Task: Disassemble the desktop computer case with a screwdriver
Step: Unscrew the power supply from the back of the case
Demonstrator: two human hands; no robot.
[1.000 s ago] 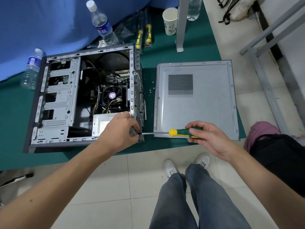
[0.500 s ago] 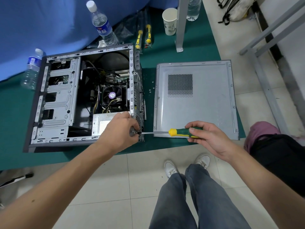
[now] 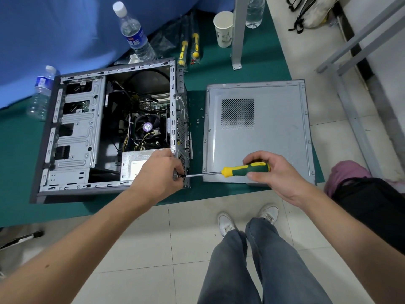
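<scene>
Screwdriver [image 3: 245,170] handle wrapped by right hand [image 3: 276,172]; left hand [image 3: 160,172] pinches its tip.

At upper left we count two water bottles: one upright [image 3: 133,34], one [image 3: 41,93] at the frame's left edge. Top centre: a paper cup [image 3: 223,29] beside a grey metal post [image 3: 237,34]. Two yellow-handled tools [image 3: 188,49] lie left of the cup, on the green mat [image 3: 17,172].

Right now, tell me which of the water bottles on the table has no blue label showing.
The bottle behind the grey post, beside the paper cup. Only its clear body shows; the white-capped bottle and the small bottle by the case's left corner both show blue labels.
</scene>
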